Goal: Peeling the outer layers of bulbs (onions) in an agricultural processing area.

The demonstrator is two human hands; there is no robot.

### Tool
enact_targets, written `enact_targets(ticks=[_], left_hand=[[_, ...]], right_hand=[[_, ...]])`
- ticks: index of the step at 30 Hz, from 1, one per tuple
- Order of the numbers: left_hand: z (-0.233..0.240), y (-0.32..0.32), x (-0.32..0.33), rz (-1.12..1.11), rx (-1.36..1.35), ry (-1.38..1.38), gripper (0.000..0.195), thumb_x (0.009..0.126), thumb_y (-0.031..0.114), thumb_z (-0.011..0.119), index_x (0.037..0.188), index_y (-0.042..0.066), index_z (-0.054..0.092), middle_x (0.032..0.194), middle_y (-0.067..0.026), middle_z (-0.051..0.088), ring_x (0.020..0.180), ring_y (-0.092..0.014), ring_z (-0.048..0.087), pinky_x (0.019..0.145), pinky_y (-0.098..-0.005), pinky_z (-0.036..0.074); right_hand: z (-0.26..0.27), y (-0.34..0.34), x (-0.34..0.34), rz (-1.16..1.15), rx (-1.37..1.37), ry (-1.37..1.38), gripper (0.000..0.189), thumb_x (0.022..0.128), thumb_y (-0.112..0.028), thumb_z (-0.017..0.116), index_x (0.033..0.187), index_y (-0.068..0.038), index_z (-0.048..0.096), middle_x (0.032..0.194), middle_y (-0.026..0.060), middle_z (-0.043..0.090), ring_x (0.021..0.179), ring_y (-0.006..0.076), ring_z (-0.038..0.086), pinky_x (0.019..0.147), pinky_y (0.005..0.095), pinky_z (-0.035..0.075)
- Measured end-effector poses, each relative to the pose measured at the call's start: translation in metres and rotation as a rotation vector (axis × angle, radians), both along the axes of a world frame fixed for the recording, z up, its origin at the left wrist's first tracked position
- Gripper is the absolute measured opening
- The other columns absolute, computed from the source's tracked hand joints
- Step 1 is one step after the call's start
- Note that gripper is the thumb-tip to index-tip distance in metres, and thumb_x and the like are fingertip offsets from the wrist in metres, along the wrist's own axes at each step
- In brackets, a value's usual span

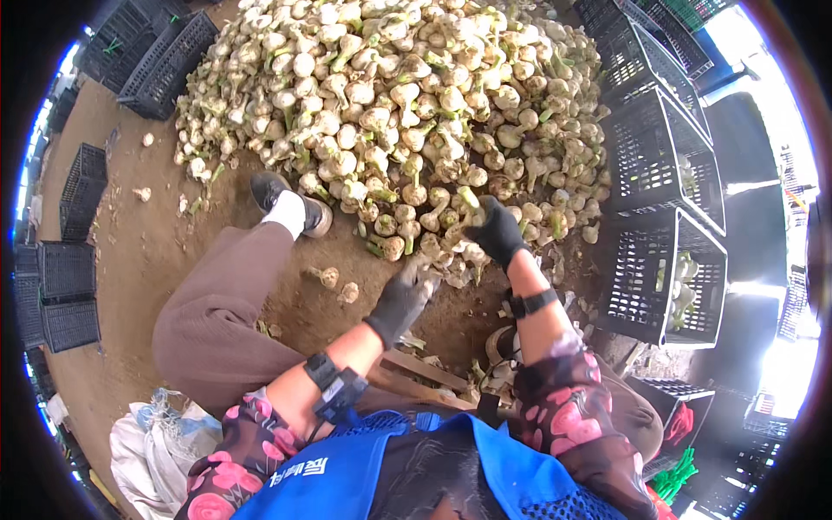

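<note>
A large heap of garlic bulbs with cut green stems lies on the dirt floor before me. My right hand, in a dark glove, is at the heap's near edge, its thumb and fingers around a garlic bulb with a thick pale-green stem. My left hand, also gloved, is lower and to the left, fingers curled beside loose garlic skins. Blur at its fingertips hides whether anything is held there.
Black plastic crates line the right side, the nearest with some garlic bulbs inside. Another crate stands at the upper left. My shoe rests against the heap. A white woven sack lies lower left. Stray bulbs dot the floor.
</note>
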State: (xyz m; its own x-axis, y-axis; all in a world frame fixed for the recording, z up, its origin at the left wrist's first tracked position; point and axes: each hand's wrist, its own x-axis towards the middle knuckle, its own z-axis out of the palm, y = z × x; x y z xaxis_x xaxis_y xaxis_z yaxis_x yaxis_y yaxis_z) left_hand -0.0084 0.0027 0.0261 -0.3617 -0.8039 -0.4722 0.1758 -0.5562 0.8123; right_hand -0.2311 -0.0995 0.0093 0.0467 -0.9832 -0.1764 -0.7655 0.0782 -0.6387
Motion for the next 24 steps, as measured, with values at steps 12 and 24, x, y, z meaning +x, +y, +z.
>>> enact_targets(ticks=[12,24], left_hand=[[0.063,0.001,-0.007,0.087,0.178,0.210,0.029,0.094,0.042,0.061,0.093,0.013,0.062,0.065,0.0060,0.053,0.052,-0.007,0.051,0.045,-0.0213,0.038],[0.096,0.024,-0.008,-0.269,-0.105,0.475,0.036,0.093,0.026,0.061,0.120,0.004,0.051,0.103,-0.0029,0.063,0.092,-0.011,0.061,0.082,-0.0268,0.048]], right_hand=[[0.114,0.144,0.046,0.007,-0.252,-0.304,0.061,0.071,-0.015,0.082,0.124,-0.002,0.056,0.113,0.0170,0.064,0.104,0.0289,0.064,0.087,0.0359,0.050],[0.144,0.190,0.040,-0.274,-0.179,-0.400,0.055,0.074,-0.019,0.084,0.119,0.001,0.060,0.102,0.0143,0.069,0.093,0.0164,0.065,0.082,0.0298,0.052]])
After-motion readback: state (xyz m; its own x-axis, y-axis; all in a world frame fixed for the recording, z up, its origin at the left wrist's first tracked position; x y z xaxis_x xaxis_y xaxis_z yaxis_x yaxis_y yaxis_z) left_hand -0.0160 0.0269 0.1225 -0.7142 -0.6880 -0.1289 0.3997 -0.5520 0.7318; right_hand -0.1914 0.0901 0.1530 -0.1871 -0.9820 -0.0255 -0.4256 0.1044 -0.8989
